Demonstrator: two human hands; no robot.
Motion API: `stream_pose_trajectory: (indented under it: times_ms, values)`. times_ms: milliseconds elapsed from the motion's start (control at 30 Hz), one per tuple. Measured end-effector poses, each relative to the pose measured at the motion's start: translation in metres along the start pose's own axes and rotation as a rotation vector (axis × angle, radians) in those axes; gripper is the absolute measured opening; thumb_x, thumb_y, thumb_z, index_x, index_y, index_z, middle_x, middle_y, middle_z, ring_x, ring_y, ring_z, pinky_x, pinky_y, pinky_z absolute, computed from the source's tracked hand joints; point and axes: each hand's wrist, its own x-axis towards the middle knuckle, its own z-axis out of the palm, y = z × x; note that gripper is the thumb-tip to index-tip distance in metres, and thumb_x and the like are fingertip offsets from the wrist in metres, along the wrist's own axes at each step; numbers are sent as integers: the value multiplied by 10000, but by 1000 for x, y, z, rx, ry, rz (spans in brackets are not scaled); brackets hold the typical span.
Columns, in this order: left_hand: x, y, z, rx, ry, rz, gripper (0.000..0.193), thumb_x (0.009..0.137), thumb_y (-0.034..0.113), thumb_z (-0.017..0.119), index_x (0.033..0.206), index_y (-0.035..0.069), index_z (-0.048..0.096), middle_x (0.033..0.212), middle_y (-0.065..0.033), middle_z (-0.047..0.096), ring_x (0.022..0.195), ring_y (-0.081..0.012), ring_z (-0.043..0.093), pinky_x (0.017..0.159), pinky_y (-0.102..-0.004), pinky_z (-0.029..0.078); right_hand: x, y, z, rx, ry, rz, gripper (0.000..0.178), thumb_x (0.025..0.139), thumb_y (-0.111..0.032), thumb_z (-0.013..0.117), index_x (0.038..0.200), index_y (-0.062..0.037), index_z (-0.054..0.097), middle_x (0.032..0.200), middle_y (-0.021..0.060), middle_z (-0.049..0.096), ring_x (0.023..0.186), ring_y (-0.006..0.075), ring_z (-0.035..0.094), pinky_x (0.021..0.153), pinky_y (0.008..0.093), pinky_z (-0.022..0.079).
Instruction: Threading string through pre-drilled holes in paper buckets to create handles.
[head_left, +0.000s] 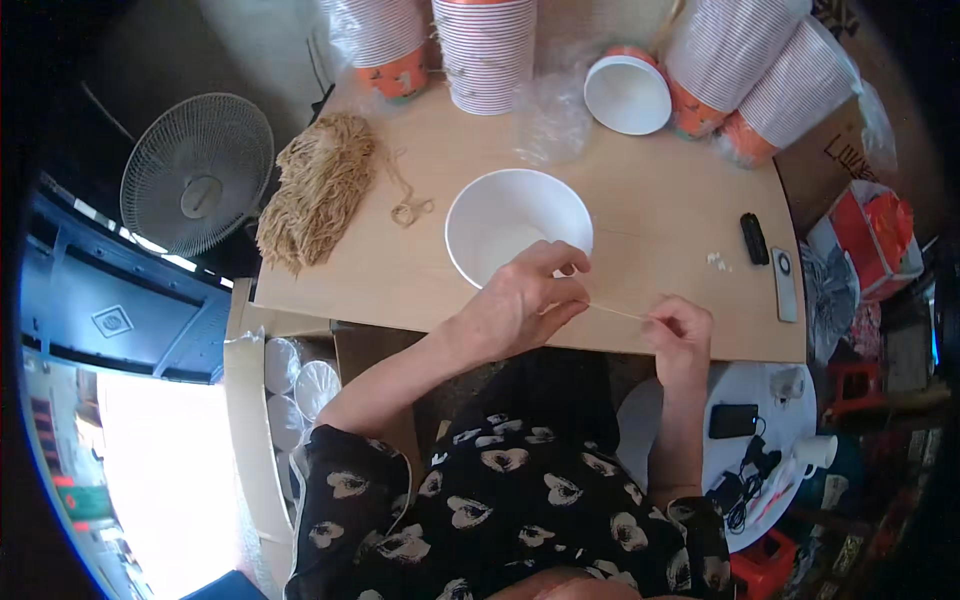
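While the left hand is pinching one end of a thin tan strand between thumb and fingers, the right hand is clamping the other end. Both hands are standing apart, and the strand is running nearly straight between them, over the near edge of the wooden table. Just beyond the left hand, a round white tub is sitting mouth up; the hand is overlapping its near rim, contact cannot be told. Farther out, left of the left hand, a bundle of tan strands is lying beside a loose curled strand. Beyond the right hand, small white bits are lying scattered, with a black handheld object resting to their right.
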Motion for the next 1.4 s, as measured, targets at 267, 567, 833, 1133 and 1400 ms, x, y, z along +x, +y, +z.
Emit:
stream_pose_trajectory:
  times_ms: [267, 567, 833, 1133, 1400]
  values:
    - [-19, -11, -16, 43, -72, -124, 119, 842, 83, 748, 961, 76, 753, 1031, -92, 717, 882, -275, 699, 737, -381, 572, -11, 4, -5, 596, -175, -39, 178, 836, -68, 753, 772, 10, 606, 673, 36, 504, 571, 102, 436, 502, 258, 326]
    - [-30, -33, -43, 468, 0, -123, 333, 850, 270, 789, 1141, 116, 741, 1311, -136, 648, 1381, -396, 441, 1104, -520, 391, -19, -13, 20, 192, -275, -11, 187, 829, -94, 783, 779, 43, 665, 644, 66, 590, 521, 99, 481, 474, 244, 337]
    - [29, -71, -52, 225, 36, -539, 463, 785, 10, 584, 1246, 7, 633, 914, -275, 699, 836, -373, 717, 756, -449, 566, -17, -64, 33, -163, -467, -136, 65, 887, -24, 725, 931, 23, 719, 779, 63, 709, 663, 93, 634, 582, 228, 466]
    - [99, -117, -46, 139, -399, -164, 375, 788, -108, 566, 1090, 45, 728, 969, -169, 741, 920, -344, 715, 833, -400, 562, -17, -43, 37, -197, -348, -90, 59, 909, -18, 683, 933, 31, 707, 743, 57, 681, 602, 71, 601, 519, 220, 433]
    - [65, -42, -44, 46, -108, -228, 313, 904, 8, 644, 1211, 54, 683, 1247, -106, 694, 1083, -230, 686, 878, -358, 555, 15, 22, 74, -25, -262, 138, 171, 983, -145, 648, 972, 23, 676, 734, -9, 630, 639, 31, 547, 577, 205, 440]
